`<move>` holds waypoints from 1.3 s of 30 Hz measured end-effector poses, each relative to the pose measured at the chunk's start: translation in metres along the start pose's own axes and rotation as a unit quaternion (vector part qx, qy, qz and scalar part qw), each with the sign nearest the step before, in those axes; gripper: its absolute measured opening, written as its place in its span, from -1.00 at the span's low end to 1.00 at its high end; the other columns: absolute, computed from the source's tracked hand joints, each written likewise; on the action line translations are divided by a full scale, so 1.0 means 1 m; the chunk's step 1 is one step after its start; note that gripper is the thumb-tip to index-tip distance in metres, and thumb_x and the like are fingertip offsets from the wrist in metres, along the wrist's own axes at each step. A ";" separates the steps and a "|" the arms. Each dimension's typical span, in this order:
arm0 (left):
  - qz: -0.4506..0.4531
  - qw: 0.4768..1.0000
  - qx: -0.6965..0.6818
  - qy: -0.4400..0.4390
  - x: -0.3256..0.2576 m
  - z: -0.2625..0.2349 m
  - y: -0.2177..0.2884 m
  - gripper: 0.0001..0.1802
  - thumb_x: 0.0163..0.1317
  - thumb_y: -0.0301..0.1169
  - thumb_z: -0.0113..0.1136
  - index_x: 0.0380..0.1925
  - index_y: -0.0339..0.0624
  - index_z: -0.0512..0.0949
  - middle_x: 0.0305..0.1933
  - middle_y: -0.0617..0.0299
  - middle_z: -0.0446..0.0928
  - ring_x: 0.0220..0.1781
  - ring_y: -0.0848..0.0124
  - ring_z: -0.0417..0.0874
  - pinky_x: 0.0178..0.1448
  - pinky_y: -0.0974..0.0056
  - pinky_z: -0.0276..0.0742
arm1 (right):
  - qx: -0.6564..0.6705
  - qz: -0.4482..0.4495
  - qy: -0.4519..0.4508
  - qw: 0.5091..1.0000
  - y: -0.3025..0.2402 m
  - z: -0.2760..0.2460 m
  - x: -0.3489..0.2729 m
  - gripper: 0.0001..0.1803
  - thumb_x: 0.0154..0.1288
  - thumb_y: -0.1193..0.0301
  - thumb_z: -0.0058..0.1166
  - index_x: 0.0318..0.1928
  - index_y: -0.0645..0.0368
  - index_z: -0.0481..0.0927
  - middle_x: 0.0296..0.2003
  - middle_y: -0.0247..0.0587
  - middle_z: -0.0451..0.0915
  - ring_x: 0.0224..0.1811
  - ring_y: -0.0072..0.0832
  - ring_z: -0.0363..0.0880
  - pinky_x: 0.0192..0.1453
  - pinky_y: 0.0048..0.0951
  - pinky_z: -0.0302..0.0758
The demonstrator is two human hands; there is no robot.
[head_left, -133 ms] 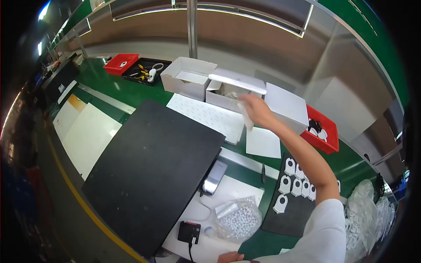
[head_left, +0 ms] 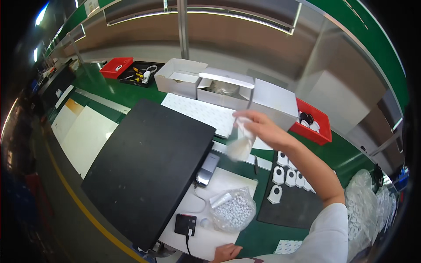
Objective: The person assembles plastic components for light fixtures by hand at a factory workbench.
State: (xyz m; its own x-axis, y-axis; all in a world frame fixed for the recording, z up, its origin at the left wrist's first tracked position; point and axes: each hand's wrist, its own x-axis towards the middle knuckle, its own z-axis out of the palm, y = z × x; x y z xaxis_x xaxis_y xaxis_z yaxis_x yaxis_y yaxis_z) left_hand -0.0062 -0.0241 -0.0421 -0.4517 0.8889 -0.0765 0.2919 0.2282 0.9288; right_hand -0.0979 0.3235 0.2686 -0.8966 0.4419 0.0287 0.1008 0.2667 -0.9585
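My right hand is closed on the top of a small translucent plastic bag, pale inside, that hangs blurred above the metal strip. Behind it stands an open white box with clear plastic bags inside. My left hand rests at the lower edge beside the white board, its fingers curled and nothing visible in them. Nearest to it lies a clear bag of small white round pieces. Rows of white housings with dark round openings lie on a dark mat to the right, partly hidden by my right arm.
A large black panel covers the middle left. A grey handheld device and a black cabled box lie on the white board. Red bins, another open white box and a black tool tray stand behind.
My right hand has drawn the plastic bag away from the open white box, nearer and lower. The view has shifted slightly, and more of my left hand shows.
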 end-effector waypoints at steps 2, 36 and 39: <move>0.135 0.988 -0.039 0.068 -0.079 0.039 0.057 -0.88 0.04 -0.44 0.20 -0.62 -0.18 0.57 -0.70 0.10 0.37 -0.68 0.20 0.41 -0.60 0.18 0.29 | 0.138 0.083 -0.022 0.987 -0.013 0.014 -0.120 -0.61 0.19 0.58 -0.12 0.08 0.28 0.39 -0.12 -0.24 0.52 -0.06 -0.57 0.44 0.06 -0.53 0.36; -0.013 0.900 -0.436 0.004 -0.654 0.423 0.162 -0.64 0.33 -0.11 -0.07 -0.51 -0.10 0.45 -0.71 0.51 0.24 -0.75 0.74 0.11 -0.67 0.55 -0.06 | -0.083 -0.108 0.184 0.973 0.146 0.219 -1.125 -0.78 0.08 0.45 0.22 -0.26 0.25 0.54 -0.41 -0.30 0.55 -0.34 -0.59 0.52 -0.22 -0.57 0.46; -0.001 0.904 -0.426 -0.034 -0.661 0.411 0.145 -0.66 0.33 -0.13 -0.06 -0.51 -0.11 0.45 -0.72 0.53 0.19 -0.74 0.74 0.07 -0.67 0.55 -0.10 | -0.082 -0.129 0.193 0.969 0.152 0.247 -1.117 -0.76 0.06 0.46 0.25 -0.27 0.27 0.53 -0.44 -0.32 0.56 -0.40 -0.62 0.53 -0.27 -0.59 0.47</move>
State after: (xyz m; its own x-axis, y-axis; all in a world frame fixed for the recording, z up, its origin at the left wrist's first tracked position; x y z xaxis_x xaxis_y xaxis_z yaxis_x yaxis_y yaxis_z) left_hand 0.6809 -0.4149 -0.0061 -0.3902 0.9178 -0.0732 -0.4774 -0.1337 0.8684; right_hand 0.8129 -0.3409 0.0206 -0.6756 0.6218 0.3961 -0.0092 0.5302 -0.8478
